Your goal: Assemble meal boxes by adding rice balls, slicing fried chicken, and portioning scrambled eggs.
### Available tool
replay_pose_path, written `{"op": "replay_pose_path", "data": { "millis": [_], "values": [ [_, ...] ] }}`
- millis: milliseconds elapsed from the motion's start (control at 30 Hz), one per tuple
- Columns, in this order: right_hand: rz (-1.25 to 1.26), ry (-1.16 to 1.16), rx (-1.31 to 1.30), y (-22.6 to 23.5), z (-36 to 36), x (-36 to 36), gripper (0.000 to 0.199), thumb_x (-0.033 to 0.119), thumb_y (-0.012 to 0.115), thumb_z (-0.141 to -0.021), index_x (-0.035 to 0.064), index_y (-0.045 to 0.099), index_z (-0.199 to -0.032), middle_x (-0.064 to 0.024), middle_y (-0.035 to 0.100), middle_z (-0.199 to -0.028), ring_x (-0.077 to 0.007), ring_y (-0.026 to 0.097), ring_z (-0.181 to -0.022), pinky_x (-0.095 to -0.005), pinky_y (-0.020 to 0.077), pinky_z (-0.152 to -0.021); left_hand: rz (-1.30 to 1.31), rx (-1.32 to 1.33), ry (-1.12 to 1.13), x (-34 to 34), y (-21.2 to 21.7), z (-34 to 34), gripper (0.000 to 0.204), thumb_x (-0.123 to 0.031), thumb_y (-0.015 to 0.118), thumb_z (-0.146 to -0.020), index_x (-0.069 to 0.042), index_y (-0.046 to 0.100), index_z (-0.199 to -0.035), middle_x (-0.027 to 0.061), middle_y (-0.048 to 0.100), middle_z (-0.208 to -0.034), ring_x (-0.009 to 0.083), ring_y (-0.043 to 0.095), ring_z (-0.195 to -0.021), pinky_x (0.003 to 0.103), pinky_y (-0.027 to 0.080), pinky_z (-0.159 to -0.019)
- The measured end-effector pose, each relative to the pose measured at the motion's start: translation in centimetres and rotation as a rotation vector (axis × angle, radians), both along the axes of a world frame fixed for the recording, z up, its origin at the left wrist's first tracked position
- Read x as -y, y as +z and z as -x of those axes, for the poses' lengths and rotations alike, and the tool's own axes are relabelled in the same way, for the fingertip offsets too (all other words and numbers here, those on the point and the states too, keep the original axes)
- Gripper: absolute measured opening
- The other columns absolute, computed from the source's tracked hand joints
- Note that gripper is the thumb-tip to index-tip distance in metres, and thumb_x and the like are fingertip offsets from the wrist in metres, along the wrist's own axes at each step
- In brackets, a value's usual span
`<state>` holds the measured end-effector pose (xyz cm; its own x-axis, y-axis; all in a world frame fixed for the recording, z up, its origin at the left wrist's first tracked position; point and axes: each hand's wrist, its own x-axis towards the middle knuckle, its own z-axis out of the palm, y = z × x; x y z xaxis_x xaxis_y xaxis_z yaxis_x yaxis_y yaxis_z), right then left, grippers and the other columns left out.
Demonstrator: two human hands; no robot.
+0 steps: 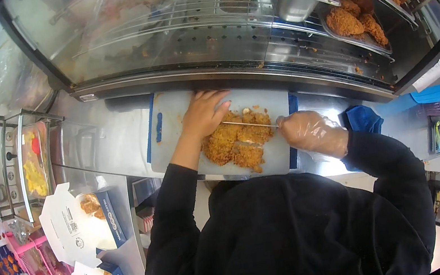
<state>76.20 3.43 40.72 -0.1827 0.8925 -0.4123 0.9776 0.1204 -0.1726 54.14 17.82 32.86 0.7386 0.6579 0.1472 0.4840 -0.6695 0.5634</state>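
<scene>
A breaded fried chicken cutlet (220, 146), cut into several pieces, lies on a white cutting board (173, 136). My right hand (313, 132), in a clear plastic glove, is closed around the handle of a knife (250, 125). Its thin blade lies across the cutlet from right to left. My left hand (205, 114) looks bare and rests at the cutlet's far left, next to the blade's tip. Its fingers are stretched out toward the far right; whether the fingertips press on the chicken is hard to tell.
Beyond the board stands a glass display cabinet (177, 78) with fried chicken (348, 21) on racks at right. At left are open cardboard boxes (71, 228) holding food and a clear container (36, 165) of yellow food. A blue cloth (364, 119) lies right of the board.
</scene>
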Motion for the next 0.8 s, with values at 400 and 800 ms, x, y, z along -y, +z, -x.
{"op": "replay_pose_path", "data": {
  "millis": [400,800],
  "values": [
    [-0.065,0.014,-0.078,2.4,0.2,1.2,0.022,0.025,0.05,-0.086,0.0046,0.058,-0.084,-0.0197,0.06,-0.067,-0.0371,0.062,-0.068,-0.0476,0.0482,-0.061,0.094,0.06,0.054,1.0,3.7,1.0,0.041,-0.043,0.044,-0.09,-0.016,0.059,-0.116,0.0137,0.057,-0.119,0.0343,0.044,-0.119,0.045,0.029,-0.103],
    [0.035,-0.088,-0.041,-2.4,1.4,0.7,0.02,0.018,0.048,-0.084,0.0044,0.058,-0.095,-0.0199,0.062,-0.07,-0.0373,0.062,-0.07,-0.0476,0.0486,-0.061,-0.086,-0.092,0.022,0.5,0.4,0.8,0.043,-0.038,0.043,-0.09,-0.014,0.05,-0.126,0.0119,0.048,-0.13,0.0366,0.034,-0.128,0.052,0.018,-0.107]
  ]
}}
